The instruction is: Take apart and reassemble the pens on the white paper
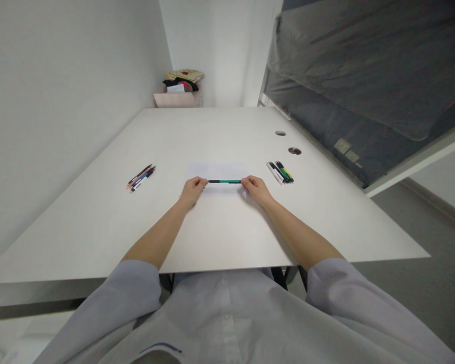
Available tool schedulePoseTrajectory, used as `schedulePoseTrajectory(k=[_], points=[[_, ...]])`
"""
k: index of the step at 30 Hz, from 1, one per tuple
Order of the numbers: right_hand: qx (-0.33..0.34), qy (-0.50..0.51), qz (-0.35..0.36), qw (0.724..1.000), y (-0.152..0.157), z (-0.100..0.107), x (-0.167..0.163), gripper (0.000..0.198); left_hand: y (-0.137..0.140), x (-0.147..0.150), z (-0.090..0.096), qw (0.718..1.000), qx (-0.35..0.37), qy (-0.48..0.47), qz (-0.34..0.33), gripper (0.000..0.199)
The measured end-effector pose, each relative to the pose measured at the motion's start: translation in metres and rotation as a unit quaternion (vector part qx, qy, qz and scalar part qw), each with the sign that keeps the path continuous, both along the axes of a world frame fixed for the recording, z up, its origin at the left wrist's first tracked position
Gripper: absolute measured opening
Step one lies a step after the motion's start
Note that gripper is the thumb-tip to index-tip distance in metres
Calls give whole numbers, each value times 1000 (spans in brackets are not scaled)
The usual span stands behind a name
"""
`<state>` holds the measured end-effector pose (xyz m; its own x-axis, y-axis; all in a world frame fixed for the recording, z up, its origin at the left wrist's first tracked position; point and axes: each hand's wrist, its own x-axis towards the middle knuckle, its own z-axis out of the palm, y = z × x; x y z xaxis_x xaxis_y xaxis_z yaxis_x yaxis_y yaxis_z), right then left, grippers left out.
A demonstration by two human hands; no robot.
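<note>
A green and black pen (227,181) is stretched level between my two hands, over a white sheet of paper (218,169) on the table. My left hand (193,191) pinches its black end between thumb and fingers. At the other end, my right hand (257,189) pinches the tip in the same way. To the left lies a group of several pens (141,178), with pink, blue, black and white barrels. On the right side rests another group of pens (280,172) in white, black, green and yellow.
The white table (220,237) runs to a wall on the left. Two round cable holes (294,150) sit near its right edge, beside a dark covered panel (364,76). A box with cloth items (176,99) stands beyond the far edge.
</note>
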<state>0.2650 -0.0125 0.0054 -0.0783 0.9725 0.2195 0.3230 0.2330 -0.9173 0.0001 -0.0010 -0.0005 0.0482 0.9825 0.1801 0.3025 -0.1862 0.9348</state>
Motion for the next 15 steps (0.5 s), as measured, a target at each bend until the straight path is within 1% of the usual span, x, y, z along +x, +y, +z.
schedulePoseTrajectory(k=[15], points=[[-8,-10,-9,1000,-2,4,-1,55,-3,2,4,1000,-2,14,7,36]])
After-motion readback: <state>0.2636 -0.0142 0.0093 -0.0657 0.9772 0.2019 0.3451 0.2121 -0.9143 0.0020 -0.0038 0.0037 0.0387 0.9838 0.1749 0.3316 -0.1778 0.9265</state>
